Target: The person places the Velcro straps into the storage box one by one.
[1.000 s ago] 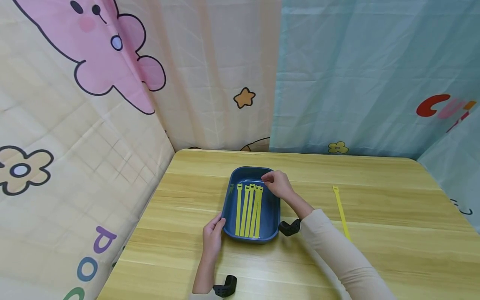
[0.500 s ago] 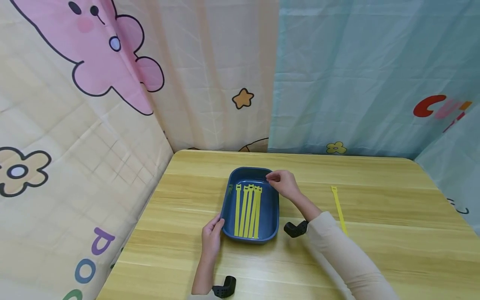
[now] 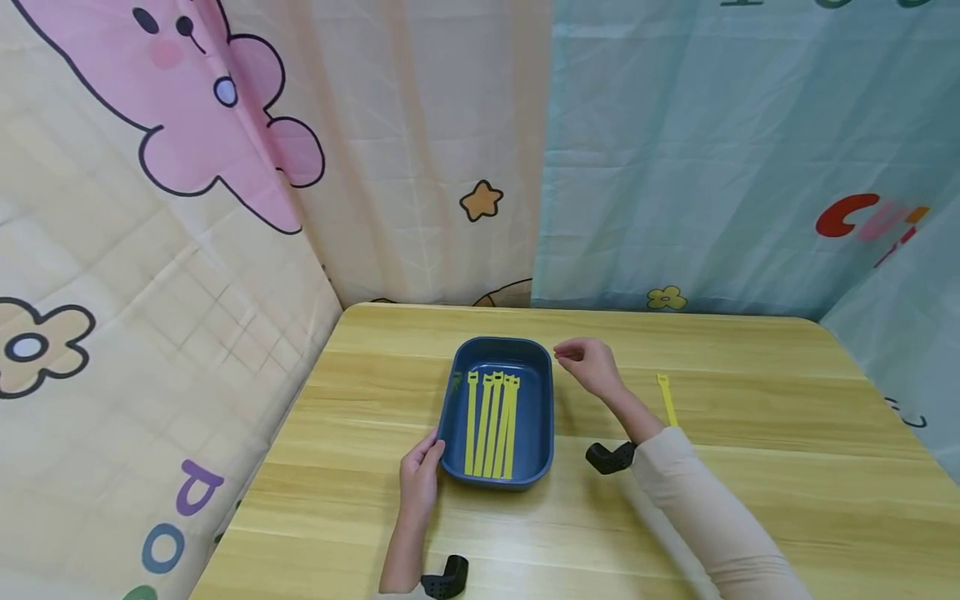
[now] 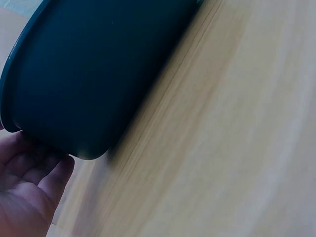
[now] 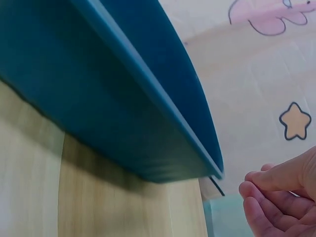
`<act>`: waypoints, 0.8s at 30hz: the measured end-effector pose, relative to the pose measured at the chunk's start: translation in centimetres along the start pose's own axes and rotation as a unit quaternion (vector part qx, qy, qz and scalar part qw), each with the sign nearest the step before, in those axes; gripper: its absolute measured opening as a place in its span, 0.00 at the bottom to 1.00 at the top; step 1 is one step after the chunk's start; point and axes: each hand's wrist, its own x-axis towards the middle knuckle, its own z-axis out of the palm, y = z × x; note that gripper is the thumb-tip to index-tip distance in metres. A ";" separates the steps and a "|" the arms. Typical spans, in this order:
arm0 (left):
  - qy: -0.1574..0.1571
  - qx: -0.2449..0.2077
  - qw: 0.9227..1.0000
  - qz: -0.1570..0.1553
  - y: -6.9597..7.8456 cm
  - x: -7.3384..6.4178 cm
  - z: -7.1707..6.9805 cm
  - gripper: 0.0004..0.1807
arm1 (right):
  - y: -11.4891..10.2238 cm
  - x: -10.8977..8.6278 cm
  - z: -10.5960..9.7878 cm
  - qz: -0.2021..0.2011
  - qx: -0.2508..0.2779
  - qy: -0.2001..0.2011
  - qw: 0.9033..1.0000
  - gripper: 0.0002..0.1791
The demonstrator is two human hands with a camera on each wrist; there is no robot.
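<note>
A dark blue tray (image 3: 534,417) with raised walls lies on the table near the middle of the head view. Several yellow cable straps (image 3: 471,425) are laid side by side along its floor. At the near left corner my left hand (image 3: 418,479) grips the tray, thumb at the rim; in the left wrist view its fingers (image 4: 61,173) meet the outer wall. My right hand (image 3: 588,365) hovers just beyond the tray's far right corner, thumb and fingertips close together, nothing visible between them. One more yellow strap (image 3: 666,400) lies farther right, its near part hidden by the right sleeve.
The wooden table (image 3: 360,392) extends left and right of the tray. Patterned curtains (image 3: 420,167) hang behind its back edge and along the left side. A black wrist mount (image 3: 611,457) sits at the right wrist, another (image 3: 446,577) at the left.
My right hand has moved right, from over the tray's far right corner to outside it. The left hand keeps its grip on the tray. The head view has shifted slightly.
</note>
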 end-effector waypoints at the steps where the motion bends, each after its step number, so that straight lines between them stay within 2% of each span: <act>1: 0.002 0.002 1.000 -0.001 0.0 0.0 0.0 0.17 | 0.1 0.0 -0.2 0.003 -0.001 0.001 1.000 0.09; 9: 0.004 -0.001 1.000 0.001 0.0 -0.1 0.0 0.17 | 1.6 -0.5 -1.6 0.003 -0.012 0.011 1.000 0.09; 18: -0.001 0.005 1.000 0.009 0.0 -0.1 0.1 0.17 | 3.0 -1.1 -3.2 0.023 -0.022 0.007 0.999 0.10; 24: -0.005 0.003 1.000 0.015 0.0 -0.1 0.0 0.17 | 3.9 -1.2 -4.0 0.025 -0.033 0.018 0.999 0.10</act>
